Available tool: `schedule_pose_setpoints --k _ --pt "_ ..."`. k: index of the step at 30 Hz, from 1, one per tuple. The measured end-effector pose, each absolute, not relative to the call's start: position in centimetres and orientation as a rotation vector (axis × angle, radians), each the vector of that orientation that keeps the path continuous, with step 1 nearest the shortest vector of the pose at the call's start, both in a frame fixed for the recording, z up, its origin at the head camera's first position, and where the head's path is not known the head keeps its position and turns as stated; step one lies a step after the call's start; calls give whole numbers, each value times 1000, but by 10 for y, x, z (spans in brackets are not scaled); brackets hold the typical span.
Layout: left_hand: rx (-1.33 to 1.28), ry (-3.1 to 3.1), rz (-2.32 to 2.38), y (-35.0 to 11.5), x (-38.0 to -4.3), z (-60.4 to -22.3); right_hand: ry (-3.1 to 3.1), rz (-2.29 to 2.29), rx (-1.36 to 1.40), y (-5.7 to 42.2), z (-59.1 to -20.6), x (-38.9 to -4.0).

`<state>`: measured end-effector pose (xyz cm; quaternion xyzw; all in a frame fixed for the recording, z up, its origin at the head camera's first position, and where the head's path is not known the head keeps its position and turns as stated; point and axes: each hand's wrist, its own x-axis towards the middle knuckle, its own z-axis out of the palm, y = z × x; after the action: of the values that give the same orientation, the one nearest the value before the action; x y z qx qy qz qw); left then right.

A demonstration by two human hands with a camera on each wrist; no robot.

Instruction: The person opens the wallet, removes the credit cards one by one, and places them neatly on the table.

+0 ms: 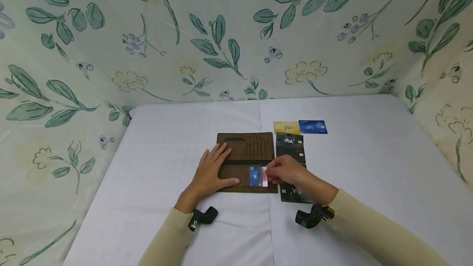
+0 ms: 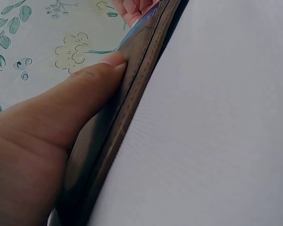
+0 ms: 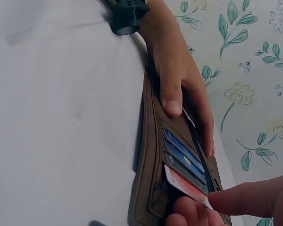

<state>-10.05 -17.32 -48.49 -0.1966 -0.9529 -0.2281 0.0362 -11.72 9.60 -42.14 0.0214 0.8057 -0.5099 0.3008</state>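
A brown bifold wallet (image 1: pixel 236 172) lies unfolded on the white cloth. My left hand (image 1: pixel 211 170) rests across its left side with fingers spread, and in the left wrist view the thumb (image 2: pixel 92 87) presses on the leather near the stitched edge. Between thumb and fingers my right hand (image 1: pixel 290 170) pinches a pink-red card (image 3: pixel 185 182), which sits partly in a slot of the wallet's near half. Blue cards (image 3: pixel 179 149) and a dark grey card (image 3: pixel 179 167) are tucked in the neighbouring slots. Several slots (image 1: pixel 258 147) on the far half show no cards.
Right of the wallet, black VIP cards (image 1: pixel 290 139) lie in a column, partly hidden under my right hand and wrist. Beyond them are a yellow card (image 1: pixel 286 127) and a blue card (image 1: pixel 313 127). A floral curtain (image 1: pixel 236 60) borders the table's back and sides.
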Motion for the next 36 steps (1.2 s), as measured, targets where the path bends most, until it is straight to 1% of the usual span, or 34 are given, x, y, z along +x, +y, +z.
schedule_pose_setpoints --k 22,27,36 --pt "-589 -2921 -716 -176 -100 -482 2208 -1314 -48 93 -422 -118" --pt "-581 -2932 -728 -175 -98 -483 2334 -1197 -122 94 -425 -114" --pt "-596 -2909 -727 -173 -98 -483 2477 -1014 -176 93 -422 -112"
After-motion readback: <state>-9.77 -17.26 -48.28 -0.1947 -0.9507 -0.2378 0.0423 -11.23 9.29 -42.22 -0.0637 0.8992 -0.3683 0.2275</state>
